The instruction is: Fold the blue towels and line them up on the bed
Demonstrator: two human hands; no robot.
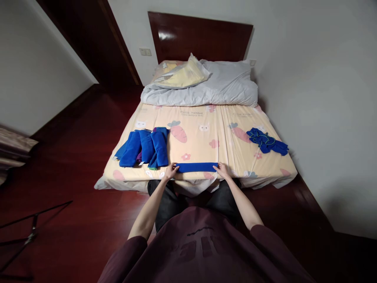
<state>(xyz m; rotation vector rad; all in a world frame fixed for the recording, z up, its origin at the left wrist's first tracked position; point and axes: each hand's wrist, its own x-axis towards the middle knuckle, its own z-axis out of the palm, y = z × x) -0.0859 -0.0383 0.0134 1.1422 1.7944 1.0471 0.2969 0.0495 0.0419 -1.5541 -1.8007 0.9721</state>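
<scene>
A blue towel (196, 168), folded into a long narrow strip, lies flat along the front edge of the bed. My left hand (171, 171) pinches its left end, and my right hand (223, 170) pinches its right end, thumbs on top. Just left of my left hand is a pile of several folded or rolled blue towels (147, 147), some with purple or green showing at the edges. Farther to the right lies a crumpled blue cloth (266, 140) with green edging, apart from my right hand.
The bed's sheet (194, 133) is peach with carrot and flower prints. A grey quilt (226, 80) and a pale yellow pillow (185, 74) lie by the dark headboard (200, 37). A black tripod leg (35, 216) stands on the floor at left. A white wall (318, 98) runs along the right.
</scene>
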